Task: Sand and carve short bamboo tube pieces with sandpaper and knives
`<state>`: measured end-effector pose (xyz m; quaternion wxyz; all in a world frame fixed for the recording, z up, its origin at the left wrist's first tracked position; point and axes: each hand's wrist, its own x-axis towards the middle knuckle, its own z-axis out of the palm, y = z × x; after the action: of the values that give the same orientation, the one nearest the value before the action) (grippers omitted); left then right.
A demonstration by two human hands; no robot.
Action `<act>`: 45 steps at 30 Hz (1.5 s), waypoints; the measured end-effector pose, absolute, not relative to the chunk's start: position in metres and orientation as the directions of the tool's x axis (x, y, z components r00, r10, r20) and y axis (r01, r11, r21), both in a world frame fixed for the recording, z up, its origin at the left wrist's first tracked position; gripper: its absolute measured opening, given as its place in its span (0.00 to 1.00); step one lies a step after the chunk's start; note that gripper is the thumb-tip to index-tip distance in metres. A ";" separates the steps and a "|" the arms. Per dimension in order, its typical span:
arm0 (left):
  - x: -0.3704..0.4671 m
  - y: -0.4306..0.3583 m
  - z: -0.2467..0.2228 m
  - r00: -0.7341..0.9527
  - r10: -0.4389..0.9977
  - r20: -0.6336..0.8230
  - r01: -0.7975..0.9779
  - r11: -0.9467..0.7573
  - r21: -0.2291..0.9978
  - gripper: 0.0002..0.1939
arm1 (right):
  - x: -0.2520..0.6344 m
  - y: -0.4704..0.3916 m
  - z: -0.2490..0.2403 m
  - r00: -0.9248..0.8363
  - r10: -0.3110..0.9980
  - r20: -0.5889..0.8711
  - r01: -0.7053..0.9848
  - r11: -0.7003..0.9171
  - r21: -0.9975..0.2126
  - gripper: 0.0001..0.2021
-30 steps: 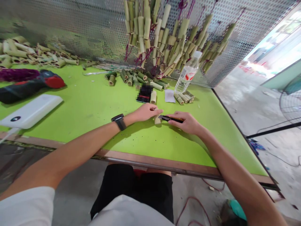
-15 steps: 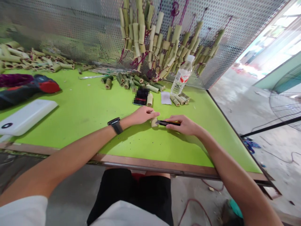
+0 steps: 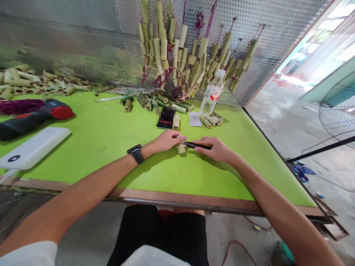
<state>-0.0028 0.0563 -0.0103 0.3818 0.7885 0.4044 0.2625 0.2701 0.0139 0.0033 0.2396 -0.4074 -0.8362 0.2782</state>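
Near the middle of the green table point(image 3: 105, 147), my left hand point(image 3: 168, 140) has its fingers closed on a short pale bamboo piece point(image 3: 181, 149). My right hand point(image 3: 216, 147) grips a black and orange utility knife point(image 3: 198, 145), its blade pointing left against or very close to the bamboo. Just beyond my left hand, a pale bamboo tube point(image 3: 176, 122) stands beside a dark phone point(image 3: 165, 122). A small white paper point(image 3: 195, 119) lies to the right of them.
A water bottle point(image 3: 213, 94) stands behind cut bamboo tubes point(image 3: 208, 121). Bamboo strings point(image 3: 191, 61) hang on the mesh panel. At left are a white power bank point(image 3: 36, 147), a red-black power tool point(image 3: 39, 116) and a bamboo pile point(image 3: 24, 81).
The head view has shifted a little, so most things on the table sit lower in the picture. The bamboo piece is slightly more upright, and both hands keep their holds.
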 end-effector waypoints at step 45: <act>-0.002 0.053 -0.015 0.537 0.824 0.178 0.342 -0.406 0.848 0.25 | 0.264 0.008 0.004 -0.594 0.783 0.183 0.562 0.567 -0.602 0.26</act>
<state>-0.0017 0.0530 -0.0146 0.3974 0.7815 0.3731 0.3036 0.2640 0.0078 0.0044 0.2210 -0.3925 -0.8571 0.2498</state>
